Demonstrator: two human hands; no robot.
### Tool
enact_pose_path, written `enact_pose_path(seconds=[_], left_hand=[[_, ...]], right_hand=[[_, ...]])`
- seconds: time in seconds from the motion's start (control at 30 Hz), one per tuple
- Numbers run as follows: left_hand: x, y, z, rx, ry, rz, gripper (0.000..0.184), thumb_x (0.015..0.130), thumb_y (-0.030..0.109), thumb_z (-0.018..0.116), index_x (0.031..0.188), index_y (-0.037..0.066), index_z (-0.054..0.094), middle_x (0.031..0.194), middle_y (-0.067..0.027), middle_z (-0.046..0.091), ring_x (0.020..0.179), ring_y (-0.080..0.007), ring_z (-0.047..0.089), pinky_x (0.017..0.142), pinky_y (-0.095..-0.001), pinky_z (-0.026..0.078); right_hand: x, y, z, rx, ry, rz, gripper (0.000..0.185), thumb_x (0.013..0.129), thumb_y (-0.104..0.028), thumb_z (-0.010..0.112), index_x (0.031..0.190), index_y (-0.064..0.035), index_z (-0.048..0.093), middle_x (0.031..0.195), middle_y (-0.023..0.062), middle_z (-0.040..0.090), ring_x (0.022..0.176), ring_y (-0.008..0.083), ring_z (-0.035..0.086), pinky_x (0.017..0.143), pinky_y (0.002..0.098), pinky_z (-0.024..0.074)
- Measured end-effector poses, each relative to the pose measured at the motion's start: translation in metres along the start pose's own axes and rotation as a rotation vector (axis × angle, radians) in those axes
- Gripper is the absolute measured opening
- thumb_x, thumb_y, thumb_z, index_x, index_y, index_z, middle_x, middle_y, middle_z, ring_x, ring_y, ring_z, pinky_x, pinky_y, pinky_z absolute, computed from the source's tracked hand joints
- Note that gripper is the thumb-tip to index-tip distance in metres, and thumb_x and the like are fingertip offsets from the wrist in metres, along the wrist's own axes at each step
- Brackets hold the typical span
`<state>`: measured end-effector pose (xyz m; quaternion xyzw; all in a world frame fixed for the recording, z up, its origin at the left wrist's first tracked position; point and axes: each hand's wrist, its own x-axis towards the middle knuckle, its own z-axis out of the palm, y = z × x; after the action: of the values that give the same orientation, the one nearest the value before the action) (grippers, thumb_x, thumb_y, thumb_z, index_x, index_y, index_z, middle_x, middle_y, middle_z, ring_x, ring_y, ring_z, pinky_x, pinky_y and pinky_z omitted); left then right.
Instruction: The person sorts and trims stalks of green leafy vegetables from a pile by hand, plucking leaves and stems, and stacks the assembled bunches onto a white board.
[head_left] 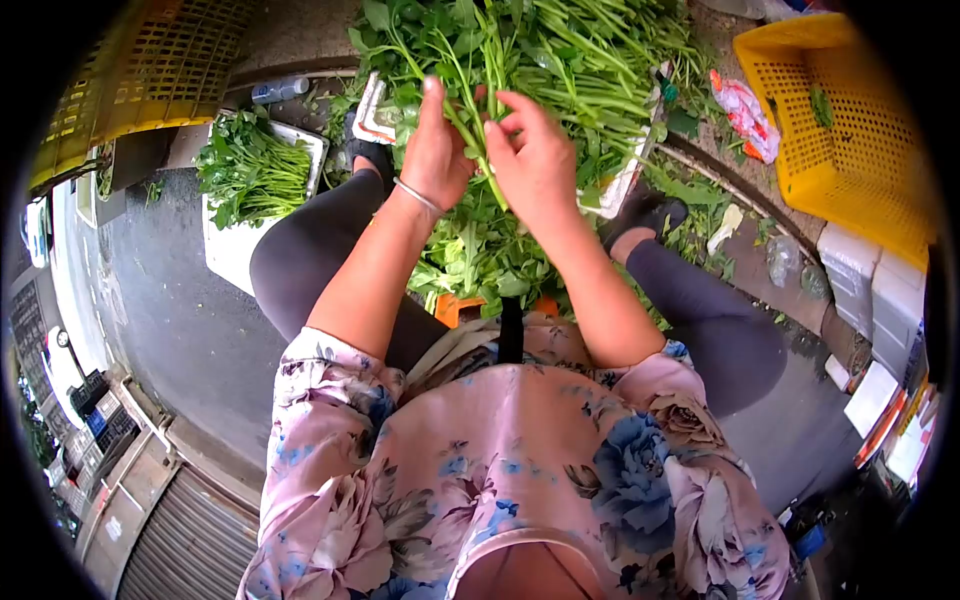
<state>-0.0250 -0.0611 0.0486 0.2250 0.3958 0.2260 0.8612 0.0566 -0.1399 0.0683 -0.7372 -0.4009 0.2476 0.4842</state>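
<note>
On my feed, the green stems [490, 177] run slantwise between the two hands, leafy ends far and left, cut ends near and right. I see the left grip [440, 145] clamped on them, its thumb raised along their left side. The right grip [533, 160] curls in from the right, thumb beside the stems; I can't tell whether it pinches them. Beyond both lies a heap of greens [600, 75], and nearer me, a leafy pile [490, 258]. Left sits a bundle [265, 170]; far right, a yellow crate [805, 170].
</note>
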Motion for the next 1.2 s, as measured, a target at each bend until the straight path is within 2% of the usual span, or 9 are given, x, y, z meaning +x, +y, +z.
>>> enact_pose_path(seconds=[0.1,0.17,0.23,0.37,0.63,0.8,0.93,1.0,1.2], left_hand=[[0.002,-0.006,-0.005,0.194,0.007,0.042,0.036,0.086,0.037,0.049,0.106,0.009,0.053,0.093,-0.0029,0.058,0.082,-0.0135,0.053,0.063,-0.0259,0.040],[0.004,-0.008,-0.007,0.220,-0.060,0.090,0.019,0.084,0.019,0.054,0.099,0.008,0.056,0.088,-0.0023,0.059,0.078,-0.0134,0.055,0.062,-0.0257,0.043],[0.008,-0.011,-0.007,0.143,-0.018,0.082,0.018,0.079,0.011,0.060,0.096,0.006,0.054,0.082,-0.0025,0.059,0.068,-0.0140,0.057,0.050,-0.0298,0.046],[0.008,-0.012,-0.006,0.217,0.021,0.079,0.015,0.080,0.009,0.057,0.095,0.006,0.055,0.080,-0.0033,0.059,0.064,-0.0150,0.057,0.049,-0.0298,0.046],[0.005,-0.012,-0.012,0.291,0.262,-0.003,0.019,0.086,0.012,0.050,0.101,0.002,0.053,0.083,-0.0093,0.057,0.072,-0.0195,0.056,0.060,-0.0331,0.051],[0.003,-0.002,-0.019,0.260,0.546,0.375,0.012,0.086,0.016,0.049,0.087,0.004,0.048,0.066,-0.0054,0.051,0.049,-0.0147,0.048,0.051,-0.0309,0.047],[-0.003,-0.004,-0.006,0.254,0.401,0.540,0.015,0.085,0.016,0.051,0.082,0.004,0.044,0.058,-0.0022,0.041,0.047,-0.0127,0.043,0.047,-0.0311,0.047],[-0.001,-0.010,-0.005,0.323,0.274,0.487,0.016,0.085,0.019,0.052,0.081,0.005,0.047,0.062,-0.0029,0.047,0.048,-0.0141,0.050,0.048,-0.0297,0.048],[-0.004,-0.012,0.007,0.323,0.202,0.255,0.017,0.084,0.021,0.056,0.081,0.005,0.050,0.064,-0.0035,0.052,0.052,-0.0148,0.055,0.049,-0.0272,0.047]], right_hand=[[0.001,0.033,0.002,-0.110,0.192,0.036,0.026,0.075,-0.020,0.061,0.096,-0.0035,0.055,0.078,0.0099,0.058,0.059,0.0173,0.057,0.056,0.0320,0.0464],[0.004,0.058,0.010,-0.037,0.212,0.065,0.028,0.074,-0.026,0.063,0.089,-0.0028,0.057,0.075,0.0107,0.059,0.058,0.0173,0.057,0.053,0.0313,0.0444],[0.006,0.059,0.007,0.262,-0.141,0.311,0.025,0.081,-0.023,0.060,0.085,0.0014,0.058,0.077,0.0039,0.058,0.053,0.0083,0.049,0.050,0.0240,0.0401],[0.007,0.061,-0.003,0.470,-0.269,0.531,0.019,0.083,-0.020,0.057,0.083,-0.0008,0.060,0.069,0.0015,0.057,0.055,0.0069,0.046,0.048,0.0215,0.0368],[0.009,0.067,-0.009,0.707,-0.032,0.514,0.018,0.077,-0.016,0.064,0.081,0.0018,0.060,0.070,0.0044,0.060,0.058,0.0085,0.054,0.052,0.0199,0.0424],[0.006,0.062,-0.013,0.648,-0.072,0.459,0.019,0.074,-0.014,0.066,0.086,-0.0003,0.061,0.070,0.0016,0.059,0.057,0.0071,0.052,0.052,0.0195,0.0419],[0.003,0.065,-0.006,0.522,-0.047,0.510,0.019,0.075,-0.013,0.066,0.088,-0.0004,0.061,0.070,0.0016,0.059,0.057,0.0062,0.052,0.050,0.0195,0.0408],[0.003,0.068,0.001,0.571,-0.024,0.347,0.020,0.077,-0.011,0.063,0.092,0.0007,0.060,0.071,0.0029,0.059,0.060,0.0061,0.052,0.051,0.0191,0.0403],[-0.003,0.057,0.000,0.551,-0.109,0.364,0.027,0.083,-0.016,0.052,0.103,0.0025,0.056,0.080,0.0063,0.060,0.067,0.0114,0.055,0.057,0.0248,0.0433]])
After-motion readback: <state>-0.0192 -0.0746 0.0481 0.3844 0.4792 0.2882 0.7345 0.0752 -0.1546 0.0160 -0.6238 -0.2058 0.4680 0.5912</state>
